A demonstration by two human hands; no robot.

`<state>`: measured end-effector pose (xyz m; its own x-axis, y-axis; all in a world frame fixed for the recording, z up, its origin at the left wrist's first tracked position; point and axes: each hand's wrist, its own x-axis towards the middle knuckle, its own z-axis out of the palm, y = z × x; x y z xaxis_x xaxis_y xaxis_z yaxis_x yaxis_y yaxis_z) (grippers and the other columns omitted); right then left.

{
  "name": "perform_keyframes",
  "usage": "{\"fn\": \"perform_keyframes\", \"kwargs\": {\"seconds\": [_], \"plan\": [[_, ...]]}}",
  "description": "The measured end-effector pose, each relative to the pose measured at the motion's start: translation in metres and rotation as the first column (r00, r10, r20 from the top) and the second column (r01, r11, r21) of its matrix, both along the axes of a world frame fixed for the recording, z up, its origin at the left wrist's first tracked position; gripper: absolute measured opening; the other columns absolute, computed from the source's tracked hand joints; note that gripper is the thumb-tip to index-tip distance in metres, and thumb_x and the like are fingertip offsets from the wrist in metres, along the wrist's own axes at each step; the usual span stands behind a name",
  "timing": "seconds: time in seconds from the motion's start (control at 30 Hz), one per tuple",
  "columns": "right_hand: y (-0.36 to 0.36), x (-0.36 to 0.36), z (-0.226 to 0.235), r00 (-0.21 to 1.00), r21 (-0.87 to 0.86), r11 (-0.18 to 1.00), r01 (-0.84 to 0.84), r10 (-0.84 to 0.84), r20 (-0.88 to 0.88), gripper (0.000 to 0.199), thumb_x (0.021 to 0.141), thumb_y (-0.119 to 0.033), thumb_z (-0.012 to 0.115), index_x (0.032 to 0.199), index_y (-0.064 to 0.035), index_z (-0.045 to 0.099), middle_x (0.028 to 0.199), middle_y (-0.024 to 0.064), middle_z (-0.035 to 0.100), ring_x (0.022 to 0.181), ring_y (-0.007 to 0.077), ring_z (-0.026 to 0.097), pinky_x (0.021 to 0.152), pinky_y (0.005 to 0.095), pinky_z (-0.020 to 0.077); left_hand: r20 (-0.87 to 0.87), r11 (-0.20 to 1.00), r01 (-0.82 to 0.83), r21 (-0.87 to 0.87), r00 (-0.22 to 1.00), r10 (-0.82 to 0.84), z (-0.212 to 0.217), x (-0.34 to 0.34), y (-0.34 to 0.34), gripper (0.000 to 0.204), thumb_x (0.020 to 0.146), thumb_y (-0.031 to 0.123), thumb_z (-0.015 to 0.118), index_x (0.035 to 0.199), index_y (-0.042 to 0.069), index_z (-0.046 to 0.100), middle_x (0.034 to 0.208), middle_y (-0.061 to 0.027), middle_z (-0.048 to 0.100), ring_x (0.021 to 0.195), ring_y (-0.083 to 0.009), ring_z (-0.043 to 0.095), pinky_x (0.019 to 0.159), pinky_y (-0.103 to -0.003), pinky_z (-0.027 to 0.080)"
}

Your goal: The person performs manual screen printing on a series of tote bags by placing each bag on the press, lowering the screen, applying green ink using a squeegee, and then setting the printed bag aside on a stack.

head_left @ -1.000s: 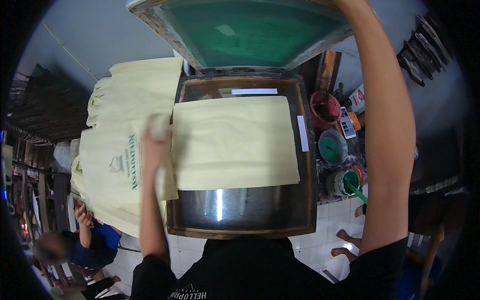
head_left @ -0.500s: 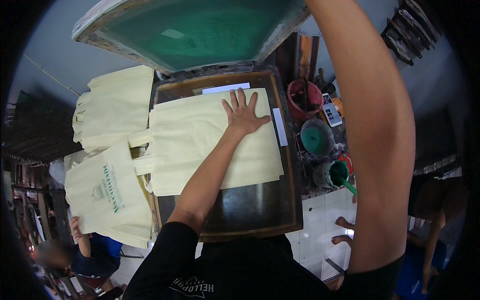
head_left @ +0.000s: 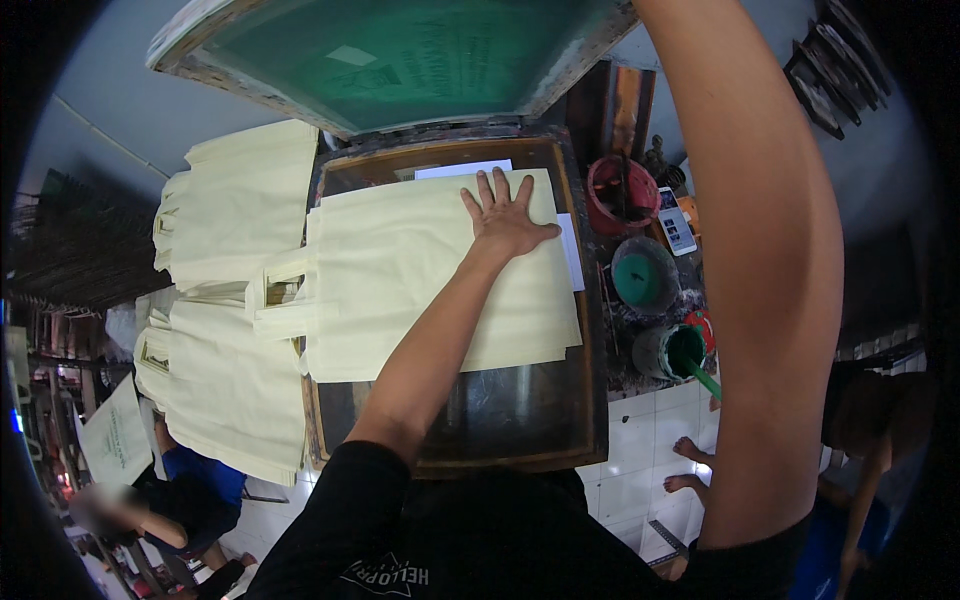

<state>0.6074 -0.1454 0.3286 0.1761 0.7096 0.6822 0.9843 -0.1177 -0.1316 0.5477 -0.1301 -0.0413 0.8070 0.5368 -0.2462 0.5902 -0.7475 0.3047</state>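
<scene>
My L hand (head_left: 508, 228) is pressed flat, fingers spread, gripping nothing, on a cream tote bag (head_left: 400, 270) on the glossy dark bench (head_left: 530, 420). R hand's out of frame (can't tell its grip), arm up by the raised green print screen (head_left: 430, 75). Bag stacks (head_left: 245, 210) to L, ink bowl (head_left: 645, 280) to R; white floor tiles (head_left: 625, 440), grey wall (head_left: 110, 110).

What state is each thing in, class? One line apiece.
Framed screen: raised, tilted
Cream bag: lying flat, handles leftward
Left hand: spread, palm down on cream bag
Right hand: out of view
Bag piles: lying flat
Phone: face up, screen lit
Grey bowl: open, green inside
Pail: open, green stick leaning out
</scene>
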Motion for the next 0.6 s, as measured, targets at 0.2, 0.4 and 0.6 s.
{"fn": "perform_keyframes", "kwargs": {"seconds": [0.2, 0.4, 0.6], "plan": [[-0.004, -0.004, -0.003, 1.0, 0.002, 1.0, 0.019, -0.019, -0.001, 0.032, 0.09, -0.025, 0.074, 0.098, 0.0061, 0.077, 0.094, 0.0286, 0.073, 0.085, 0.0386, 0.072, 0.081, 0.0462, 0.0552, -0.054, 1.0, 0.009, -0.015, 0.998, -0.009, 0.011, 0.006, 0.002, 0.113, 0.077, 0.074, 0.067, 0.164, 0.02, 0.021, 0.169, -0.0271, 0.004, 0.156, -0.0468, -0.008, 0.121, -0.066, -0.006], [-0.045, -0.062, -0.031, 0.93, -0.168, 0.981, -0.094, 0.027, -0.366, 0.028, 0.098, -0.021, 0.066, 0.104, 0.0056, 0.075, 0.088, 0.023, 0.074, 0.072, 0.0303, 0.068, 0.076, 0.0432, 0.0562, 0.707, 0.912, 0.163, -0.378, 0.686, 0.171, 0.042, -0.073, 0.012, 0.09, 0.091, 0.054, 0.066, 0.159, 0.007, 0.029, 0.156, -0.0287, 0.037, 0.148, -0.0436, 0.031, 0.119, -0.059, 0.026], [-0.135, -0.124, -0.168, 0.968, -0.076, 0.986, -0.148, 0.128, -0.215, 0.019, 0.094, -0.023, 0.067, 0.104, -0.006, 0.068, 0.089, 0.0143, 0.07, 0.085, 0.033, 0.069, 0.07, 0.0447, 0.0546, 0.654, 0.478, 0.451, -0.754, 0.443, 0.614, 0.097, -0.277, -0.041, 0.038, 0.1, 0.022, 0.061, 0.124, -0.007, 0.06, 0.109, -0.0242, 0.072, 0.094, -0.0297, 0.073, 0.094, -0.043, 0.054]]}}
